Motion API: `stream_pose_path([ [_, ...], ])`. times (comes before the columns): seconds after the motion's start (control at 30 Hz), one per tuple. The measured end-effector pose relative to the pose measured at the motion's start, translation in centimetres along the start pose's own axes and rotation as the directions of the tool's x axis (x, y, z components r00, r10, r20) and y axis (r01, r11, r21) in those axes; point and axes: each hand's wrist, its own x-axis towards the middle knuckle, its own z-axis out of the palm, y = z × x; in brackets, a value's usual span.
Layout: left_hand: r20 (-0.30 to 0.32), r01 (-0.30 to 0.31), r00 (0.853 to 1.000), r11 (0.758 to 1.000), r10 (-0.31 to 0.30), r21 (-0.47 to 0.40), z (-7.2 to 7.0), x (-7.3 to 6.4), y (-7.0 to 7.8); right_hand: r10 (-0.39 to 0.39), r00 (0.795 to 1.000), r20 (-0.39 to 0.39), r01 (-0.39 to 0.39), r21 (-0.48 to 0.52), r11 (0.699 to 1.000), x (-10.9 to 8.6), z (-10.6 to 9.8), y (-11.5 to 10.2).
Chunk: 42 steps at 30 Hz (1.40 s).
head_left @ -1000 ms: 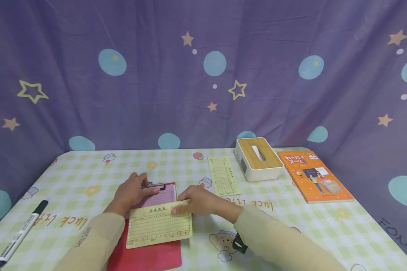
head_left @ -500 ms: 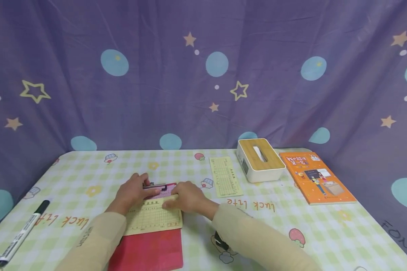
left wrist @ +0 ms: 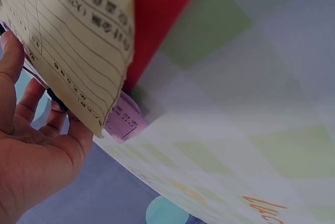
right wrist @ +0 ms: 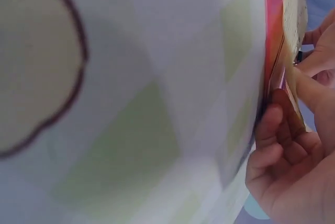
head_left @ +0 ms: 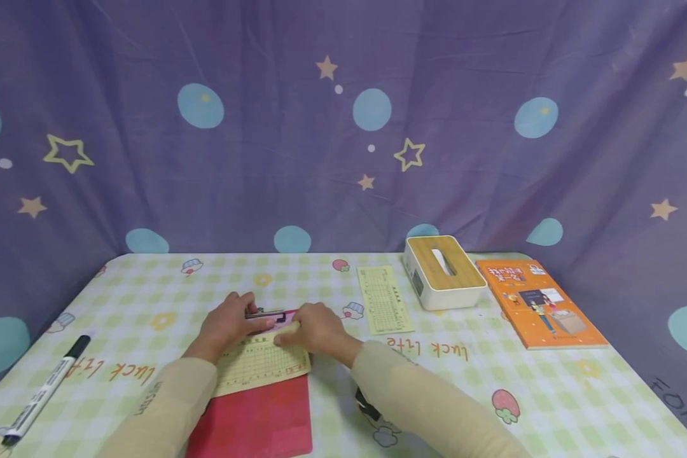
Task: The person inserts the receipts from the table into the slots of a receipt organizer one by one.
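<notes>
A red clipboard point(head_left: 254, 420) lies on the table in the head view, with its metal clip point(head_left: 267, 314) at the far end. My left hand point(head_left: 227, 326) grips that clip, thumb on the near side and fingers behind it. Between the thumb and fingers of my right hand point(head_left: 319, 329) is the top right edge of a yellow printed form point(head_left: 263, 364). The form slants over the board, its upper edge close to the clip. Beneath it a pink printed sheet point(left wrist: 124, 122) sticks out in the left wrist view. The form's top left part is hidden behind the left hand.
Another yellow form point(head_left: 385, 300) lies farther back, beside a white tissue box point(head_left: 449, 297) with a wooden lid. An orange book point(head_left: 541, 305) is at the right. A capped marker point(head_left: 46, 391) lies at the left on the checked tablecloth point(head_left: 435, 394). A purple curtain point(head_left: 263, 159) hangs behind.
The right hand has brought the yellow form up and left toward the clip, covering most of the pink sheet and baring more red board. The left hand has stayed at the clip.
</notes>
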Motion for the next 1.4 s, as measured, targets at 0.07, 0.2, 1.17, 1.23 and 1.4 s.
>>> stream_pose_path([
  [0.07,-0.002,-0.001,1.000,1.000,0.001,-0.002,0.0,0.0,0.0,-0.013,1.000,0.002,0.013,0.035,0.999,0.1,0.0,0.2],
  [0.2,-0.002,0.000,1.000,1.000,0.000,0.000,0.1,0.0,0.0,-0.006,1.000,0.027,0.004,0.089,0.996,0.2,-0.1,0.5],
  [1.17,0.010,-0.122,0.993,0.980,0.122,0.159,-1.4,1.2,-0.8,0.175,0.977,0.119,-0.183,0.053,0.982,1.0,-1.0,-0.9],
  [1.23,0.036,-0.119,0.993,0.982,0.115,0.145,-1.6,1.3,-0.7,0.182,0.976,0.122,-0.188,0.044,0.981,1.1,-1.0,-1.0],
  [1.4,0.093,-0.092,0.992,0.994,0.086,0.062,-2.0,1.6,-0.6,0.203,0.970,0.134,-0.208,0.023,0.978,1.8,-0.8,-0.9],
])
